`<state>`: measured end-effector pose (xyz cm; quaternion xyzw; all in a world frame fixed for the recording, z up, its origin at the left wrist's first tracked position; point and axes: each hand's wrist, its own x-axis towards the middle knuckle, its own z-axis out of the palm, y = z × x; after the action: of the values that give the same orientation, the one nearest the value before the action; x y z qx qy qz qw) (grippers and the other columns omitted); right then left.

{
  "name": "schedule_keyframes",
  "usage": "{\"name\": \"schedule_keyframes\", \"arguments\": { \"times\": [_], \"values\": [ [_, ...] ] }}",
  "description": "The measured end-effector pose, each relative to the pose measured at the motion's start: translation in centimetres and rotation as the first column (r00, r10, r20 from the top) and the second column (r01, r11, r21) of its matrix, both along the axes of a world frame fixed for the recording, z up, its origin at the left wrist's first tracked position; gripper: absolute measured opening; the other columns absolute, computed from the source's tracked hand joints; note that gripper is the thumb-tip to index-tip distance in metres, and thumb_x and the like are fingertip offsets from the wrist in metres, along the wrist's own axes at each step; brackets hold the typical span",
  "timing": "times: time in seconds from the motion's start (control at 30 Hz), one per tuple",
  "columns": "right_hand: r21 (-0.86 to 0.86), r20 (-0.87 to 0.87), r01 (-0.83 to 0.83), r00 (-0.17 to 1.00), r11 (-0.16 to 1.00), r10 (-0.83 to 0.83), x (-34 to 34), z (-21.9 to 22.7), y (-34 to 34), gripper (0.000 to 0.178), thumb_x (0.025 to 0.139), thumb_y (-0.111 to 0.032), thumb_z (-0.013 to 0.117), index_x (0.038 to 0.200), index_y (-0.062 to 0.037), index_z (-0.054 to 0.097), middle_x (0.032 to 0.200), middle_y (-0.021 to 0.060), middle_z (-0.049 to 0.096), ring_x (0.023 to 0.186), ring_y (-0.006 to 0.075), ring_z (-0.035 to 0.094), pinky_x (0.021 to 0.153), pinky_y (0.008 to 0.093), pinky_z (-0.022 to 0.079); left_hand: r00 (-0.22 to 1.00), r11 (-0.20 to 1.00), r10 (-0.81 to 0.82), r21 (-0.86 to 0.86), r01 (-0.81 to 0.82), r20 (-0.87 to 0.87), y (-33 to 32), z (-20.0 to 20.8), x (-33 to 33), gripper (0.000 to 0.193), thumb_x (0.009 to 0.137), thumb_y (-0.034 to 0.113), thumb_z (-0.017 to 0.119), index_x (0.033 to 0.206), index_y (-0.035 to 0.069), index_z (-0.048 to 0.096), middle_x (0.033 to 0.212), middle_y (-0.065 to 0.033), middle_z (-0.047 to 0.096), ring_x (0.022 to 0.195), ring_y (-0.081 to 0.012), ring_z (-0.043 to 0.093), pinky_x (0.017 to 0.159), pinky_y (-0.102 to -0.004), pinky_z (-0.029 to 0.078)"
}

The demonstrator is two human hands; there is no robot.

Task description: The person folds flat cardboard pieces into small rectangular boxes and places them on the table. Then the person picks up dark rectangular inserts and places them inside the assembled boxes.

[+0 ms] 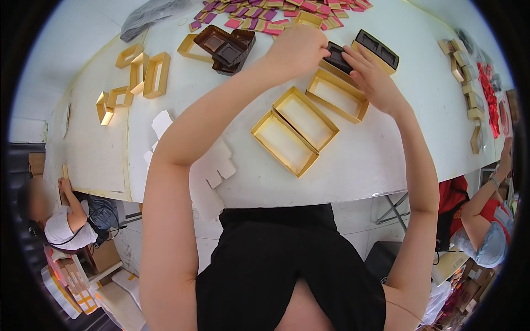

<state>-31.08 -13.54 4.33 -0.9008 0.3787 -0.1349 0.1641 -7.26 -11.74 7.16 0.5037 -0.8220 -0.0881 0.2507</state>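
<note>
A black plastic insert tray (pixel 338 57) sits in a gold cardboard box at the far middle of the table. My left hand (pixel 298 51) is curled closed at the tray's left end, its fingertips on the edge. From the right, my right hand (pixel 374 81) lies with fingers stretched over the tray's right end. Just beyond it stands a gold box with a black tray (pixel 377 48) fitted inside. Nearer me are three gold boxes without trays: the right one (pixel 338 95), the middle one (pixel 305 118) and the left one (pixel 284 143).
Brown plastic trays (pixel 225 47) are stacked left of my left hand. Several gold box frames (pixel 157 75) stand farther left. Pink, purple and gold pieces (pixel 265 14) cover the far edge. White cut card (pixel 212 171) lies under my left arm. Other people work at both sides.
</note>
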Motion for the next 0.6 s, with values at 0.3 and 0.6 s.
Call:
{"name": "schedule_keyframes", "arguments": {
  "times": [0.3, 0.6],
  "values": [
    [0.263, 0.335, -0.212, 0.935, 0.941, 0.117, -3.2, 1.0, -1.7, 0.042, 0.087, 0.008, 0.060, 0.125, -0.0087, 0.068, 0.151, 0.0107, 0.049, 0.124, 0.0270, 0.059, 0.098, 0.0347, 0.050, 0.987, 0.997, 0.015, 0.068, -0.026, 0.162, -0.9, -1.7, -0.5, 0.013, 0.086, 0.011, 0.067, 0.085, -0.001, 0.072, 0.092, -0.0173, 0.067, 0.089, -0.0366, 0.065, 0.078, -0.0450, 0.051],
    [0.019, 0.222, -0.102, 0.970, 0.995, 0.095, -3.4, 1.9, 0.7, 0.032, 0.086, 0.007, 0.062, 0.116, -0.0019, 0.071, 0.140, 0.0106, 0.060, 0.105, 0.0297, 0.069, 0.085, 0.0348, 0.056, 0.979, 0.998, 0.008, -0.064, 0.005, 0.203, -1.1, -0.9, -3.4, 0.005, 0.075, -0.001, 0.066, 0.077, -0.005, 0.069, 0.082, -0.0225, 0.066, 0.080, -0.0402, 0.067, 0.069, -0.0473, 0.053]
  ]
}}
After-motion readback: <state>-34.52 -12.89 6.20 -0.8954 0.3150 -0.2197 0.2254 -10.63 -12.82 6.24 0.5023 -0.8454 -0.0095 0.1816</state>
